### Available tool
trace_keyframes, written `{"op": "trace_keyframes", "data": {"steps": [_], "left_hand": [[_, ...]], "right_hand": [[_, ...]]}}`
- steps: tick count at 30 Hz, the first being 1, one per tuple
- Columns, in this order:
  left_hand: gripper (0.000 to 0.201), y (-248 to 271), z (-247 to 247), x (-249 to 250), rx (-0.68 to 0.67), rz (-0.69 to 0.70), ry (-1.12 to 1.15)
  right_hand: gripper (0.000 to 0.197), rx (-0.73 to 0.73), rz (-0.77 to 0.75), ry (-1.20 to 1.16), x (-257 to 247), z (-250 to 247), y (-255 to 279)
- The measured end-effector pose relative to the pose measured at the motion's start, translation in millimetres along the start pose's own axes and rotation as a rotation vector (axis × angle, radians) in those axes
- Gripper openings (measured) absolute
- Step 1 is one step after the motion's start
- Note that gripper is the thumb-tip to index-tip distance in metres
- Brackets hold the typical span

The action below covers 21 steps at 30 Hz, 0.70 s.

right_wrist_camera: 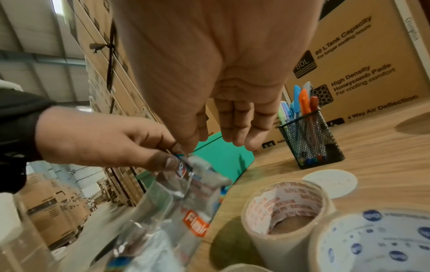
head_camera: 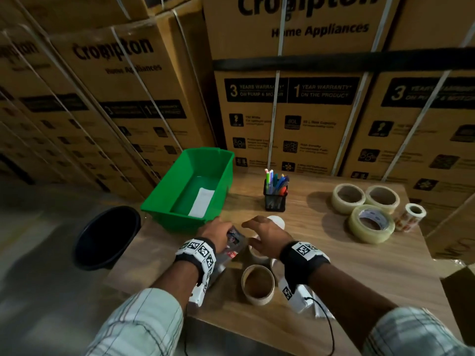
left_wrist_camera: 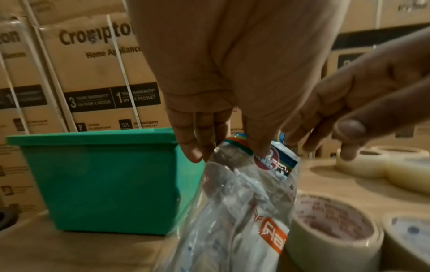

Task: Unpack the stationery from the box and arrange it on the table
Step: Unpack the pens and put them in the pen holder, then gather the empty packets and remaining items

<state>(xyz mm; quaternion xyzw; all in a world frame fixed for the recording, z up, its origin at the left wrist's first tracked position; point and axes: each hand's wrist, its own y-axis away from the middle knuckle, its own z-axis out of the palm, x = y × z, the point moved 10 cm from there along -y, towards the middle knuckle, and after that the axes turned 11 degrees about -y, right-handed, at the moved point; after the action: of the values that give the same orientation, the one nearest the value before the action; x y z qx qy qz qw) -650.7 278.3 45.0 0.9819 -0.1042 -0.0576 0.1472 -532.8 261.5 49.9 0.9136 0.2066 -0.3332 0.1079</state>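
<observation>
My left hand (head_camera: 223,231) pinches the top of a clear plastic pen packet (head_camera: 232,244) with an orange label, just in front of the green box (head_camera: 164,201). In the left wrist view the thumb and fingers (left_wrist_camera: 186,147) grip the packet (left_wrist_camera: 244,193) at its printed header. My right hand (head_camera: 253,233) hovers beside it with fingers spread and relaxed, over a masking tape roll (head_camera: 257,284). The right wrist view shows those fingers (right_wrist_camera: 235,128) loose above the packet (right_wrist_camera: 186,184); whether the thumb touches it I cannot tell. A white paper (head_camera: 201,201) lies in the box.
A black mesh holder (head_camera: 275,201) full of pens stands mid-table. Clear tape rolls (head_camera: 371,223) and a small sticker roll (head_camera: 411,217) sit at the right. A black bin (head_camera: 108,237) stands off the table's left edge. Stacked cartons (head_camera: 282,111) wall the back.
</observation>
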Motion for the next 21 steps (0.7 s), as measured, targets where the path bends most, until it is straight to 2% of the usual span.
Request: {"op": "trace_keyframes", "data": {"steps": [6,8,10,12,16,19,21], "left_hand": [[0.016,26,-53,-9,0.197,0.068,0.246],[0.028,36,-61,-22,0.246,0.083,0.358],[0.056,50,-64,-38,0.276,0.091,0.53],[0.073,66,-57,-55,0.233,0.058,0.659],[0.062,93,-10,-65,0.005,0.1,0.669],[0.08,112,20,-58,-0.068,0.195,0.855],[0.079,123,30,-45,-0.096,0.258,0.964]], "right_hand": [[0.02,0.123,-0.04,0.001,-40,-22,6],[0.015,0.193,-0.037,0.002,-50,-35,6],[0.013,0.24,-0.004,-0.043,-58,-44,7],[0.013,0.281,0.003,-0.088,-73,-50,12],[0.039,0.31,0.045,-0.184,-104,-46,33],[0.031,0.342,0.114,-0.235,-110,-31,49],[0.02,0.375,0.187,-0.257,-105,-22,63]]}}
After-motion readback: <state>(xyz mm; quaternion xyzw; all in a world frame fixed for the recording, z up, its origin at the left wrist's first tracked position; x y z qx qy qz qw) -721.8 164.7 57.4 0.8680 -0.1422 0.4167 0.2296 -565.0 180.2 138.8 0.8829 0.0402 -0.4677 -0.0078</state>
